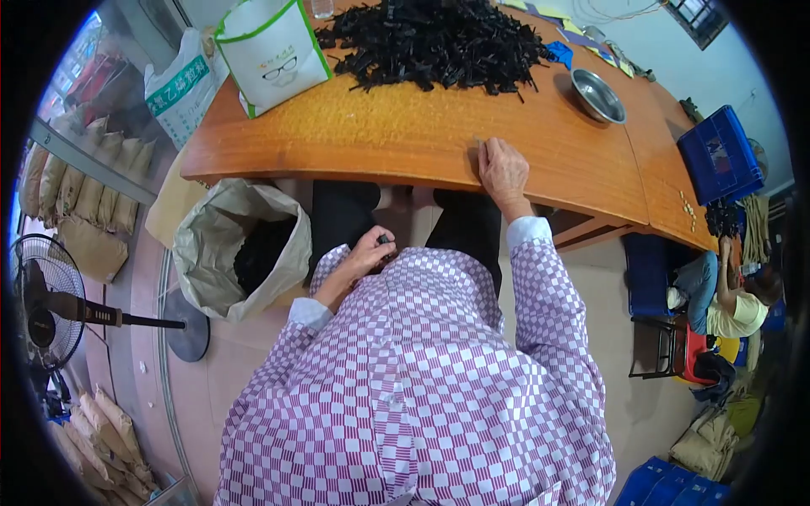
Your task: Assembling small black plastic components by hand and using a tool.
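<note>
My left hand [369,253] is down at my lap, its fingers closed round a small black piece [385,239], too small to name. My right hand [504,174] rests at the near edge of the wooden table [574,169], fingers curled into a loose fist. What those fingers hold, if anything, is hidden. Beyond it lies a large heap of thin black plastic parts [439,46]. Left of my knees stands an opened paper sack [198,253] with black pieces [261,253] inside.
On the table are a white bag with green trim [274,63] and a steel bowl [597,97]. A blue crate [721,156] is at the far right, where another person [738,312] sits. A standing fan [63,308] and stacked sacks [89,177] line the left side.
</note>
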Tool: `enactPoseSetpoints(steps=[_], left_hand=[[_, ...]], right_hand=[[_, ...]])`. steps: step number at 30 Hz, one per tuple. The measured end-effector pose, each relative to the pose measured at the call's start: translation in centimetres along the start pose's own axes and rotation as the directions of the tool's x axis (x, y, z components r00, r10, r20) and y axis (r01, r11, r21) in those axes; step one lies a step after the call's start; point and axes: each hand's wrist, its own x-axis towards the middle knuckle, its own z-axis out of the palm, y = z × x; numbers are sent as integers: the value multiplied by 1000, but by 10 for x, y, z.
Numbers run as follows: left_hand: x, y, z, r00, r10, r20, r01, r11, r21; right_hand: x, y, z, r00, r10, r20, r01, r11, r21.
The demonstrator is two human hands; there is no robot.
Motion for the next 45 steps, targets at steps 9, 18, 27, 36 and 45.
enactPoseSetpoints(steps=[9, 18, 27, 36, 45], left_hand=[[-6, 22, 12, 991, -129, -29, 120, 972, -201], [7, -1, 0, 997, 65, 28, -65, 998, -23], [2, -23, 7, 989, 150, 13, -149, 986, -73], [5, -27, -3, 988, 122, 98, -90, 954, -286], [6, 5, 13, 972, 178, 152, -126, 945, -301]], right_hand=[[0, 6, 1, 997, 31, 73, -30, 999, -18], [78, 37, 36, 857, 427, 287, -469, 878, 94], [115, 50, 107, 881, 371, 294, -398, 917, 36], [141, 97, 106, 904, 346, 253, -390, 908, 151], [167, 115, 53, 614, 442, 654, -781, 460, 423]])
